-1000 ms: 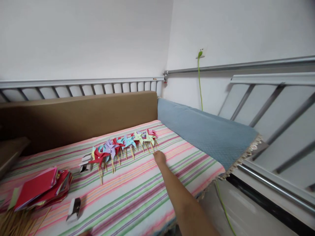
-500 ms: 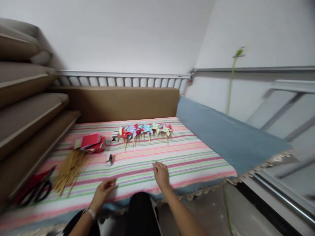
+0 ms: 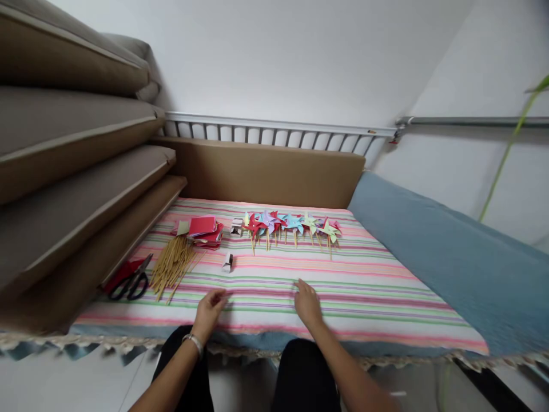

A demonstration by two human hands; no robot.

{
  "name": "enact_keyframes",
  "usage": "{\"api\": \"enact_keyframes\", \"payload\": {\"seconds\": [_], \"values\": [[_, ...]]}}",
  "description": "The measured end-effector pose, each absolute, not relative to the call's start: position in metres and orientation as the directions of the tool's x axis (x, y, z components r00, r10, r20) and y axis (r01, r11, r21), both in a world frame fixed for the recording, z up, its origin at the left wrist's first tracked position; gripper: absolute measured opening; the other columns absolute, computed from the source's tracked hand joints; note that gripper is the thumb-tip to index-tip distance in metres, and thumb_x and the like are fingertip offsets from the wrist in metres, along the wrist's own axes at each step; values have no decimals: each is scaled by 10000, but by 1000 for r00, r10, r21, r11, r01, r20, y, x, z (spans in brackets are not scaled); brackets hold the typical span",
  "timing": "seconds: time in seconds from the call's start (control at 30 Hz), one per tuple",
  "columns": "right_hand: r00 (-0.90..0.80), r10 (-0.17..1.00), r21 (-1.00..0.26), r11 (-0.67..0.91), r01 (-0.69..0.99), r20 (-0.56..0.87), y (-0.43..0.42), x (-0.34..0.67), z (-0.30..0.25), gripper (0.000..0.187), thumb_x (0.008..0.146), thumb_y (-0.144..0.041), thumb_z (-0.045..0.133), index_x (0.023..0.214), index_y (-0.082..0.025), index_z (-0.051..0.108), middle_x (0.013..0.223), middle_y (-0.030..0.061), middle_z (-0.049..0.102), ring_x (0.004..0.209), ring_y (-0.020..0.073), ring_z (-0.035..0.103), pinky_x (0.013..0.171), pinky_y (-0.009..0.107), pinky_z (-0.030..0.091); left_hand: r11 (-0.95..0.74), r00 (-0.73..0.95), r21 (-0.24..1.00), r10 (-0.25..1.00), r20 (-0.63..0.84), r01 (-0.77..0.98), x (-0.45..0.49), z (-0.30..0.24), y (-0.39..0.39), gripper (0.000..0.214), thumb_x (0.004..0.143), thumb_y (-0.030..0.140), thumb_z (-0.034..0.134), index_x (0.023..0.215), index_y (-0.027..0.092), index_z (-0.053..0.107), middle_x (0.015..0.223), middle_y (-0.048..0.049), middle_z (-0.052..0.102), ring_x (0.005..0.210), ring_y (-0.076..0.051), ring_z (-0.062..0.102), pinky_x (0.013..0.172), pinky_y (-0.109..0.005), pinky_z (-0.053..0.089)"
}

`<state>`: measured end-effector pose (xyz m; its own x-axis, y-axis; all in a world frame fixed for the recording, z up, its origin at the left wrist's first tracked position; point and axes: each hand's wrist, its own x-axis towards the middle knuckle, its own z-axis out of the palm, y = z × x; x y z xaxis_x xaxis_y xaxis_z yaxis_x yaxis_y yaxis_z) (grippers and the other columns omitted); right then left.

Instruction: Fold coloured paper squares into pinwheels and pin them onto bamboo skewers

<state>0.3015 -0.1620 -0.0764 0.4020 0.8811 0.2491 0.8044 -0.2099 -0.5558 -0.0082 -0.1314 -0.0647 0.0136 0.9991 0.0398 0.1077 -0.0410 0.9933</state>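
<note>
Over the front part of the striped cloth (image 3: 274,264), my left hand (image 3: 210,309) hovers or rests with loosely bent fingers, holding nothing that I can see. My right hand (image 3: 307,302) lies to its right, fingers relaxed and slightly curled, with nothing visible in them. Beyond both hands, a row of paper pinwheels (image 3: 294,223) on thin sticks lies in red, purple, blue, yellow-green and pink. Nearest my left hand is a small white box (image 3: 227,262). A second small box (image 3: 236,226) sits at the row's left end.
On the left lie a bundle of thin wooden sticks (image 3: 172,264), a stack of red paper squares (image 3: 203,225) and black-handled scissors (image 3: 135,282) on something red. Thick cushions (image 3: 86,123) are piled beyond them. A brown cushion (image 3: 266,171) stands along the back, blue fabric (image 3: 446,257) along the right.
My view has swung left, so the cushions, sticks and pinwheels appear farther right. Both hands stay low over the cloth, their pose nearly the same.
</note>
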Motion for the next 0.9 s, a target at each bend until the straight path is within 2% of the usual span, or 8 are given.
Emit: {"api": "enact_keyframes", "payload": {"seconds": [0.1,0.23,0.3,0.4,0.47,0.67,0.9], "values": [[430,875,-659,-191,728,221,-135,290,-76,334,744,-126,450,999,-131,664,1159,133,623,1129,246,530,1010,370,351,-92,-140,974,983,123,208,-9,-62,-104,378,702,367,573,1019,160,585,1033,-111,626,889,-210,604,811,-371,481],[437,884,-801,-138,583,165,-99,270,-76,323,768,-206,444,1007,-147,652,1058,101,678,1014,209,612,912,333,457,-90,-234,926,955,185,368,5,-60,-60,527,676,373,613,1138,129,546,1144,-164,566,1013,-276,549,864,-427,431],[422,895,-849,-104,518,147,-86,260,-75,300,755,-208,459,967,-157,664,1023,91,694,970,202,635,879,322,481,-64,-244,901,952,184,429,13,-61,-43,491,678,370,614,1096,113,585,1074,-170,602,981,-288,556,856,-427,414],[402,905,-895,-62,442,136,-70,250,-73,264,741,-206,473,904,-177,679,963,77,713,911,202,653,851,334,495,-32,-213,877,965,152,480,19,-62,-24,270,726,352,561,854,145,678,812,-117,671,796,-253,596,755,-368,427],[390,911,-914,-35,403,137,-60,244,-70,251,746,-219,477,886,-179,682,945,77,715,894,205,652,841,343,495,-23,-192,869,972,135,495,23,-64,-12,233,753,330,525,729,165,686,684,-90,666,702,-229,595,690,-332,423],[286,944,-933,58,356,168,-30,223,-50,225,761,-230,499,873,-189,689,861,45,710,809,180,642,756,298,500,-80,-125,887,980,152,455,50,-70,19,302,794,288,460,931,154,694,842,-81,695,778,-203,608,701,-292,434],[161,963,-887,123,445,214,-8,198,-39,206,760,-207,529,853,-217,712,836,28,672,746,150,607,720,264,465,-60,-102,903,988,114,426,56,-76,31,286,799,261,447,878,146,696,749,-60,686,746,-201,615,671,-290,456]]}}
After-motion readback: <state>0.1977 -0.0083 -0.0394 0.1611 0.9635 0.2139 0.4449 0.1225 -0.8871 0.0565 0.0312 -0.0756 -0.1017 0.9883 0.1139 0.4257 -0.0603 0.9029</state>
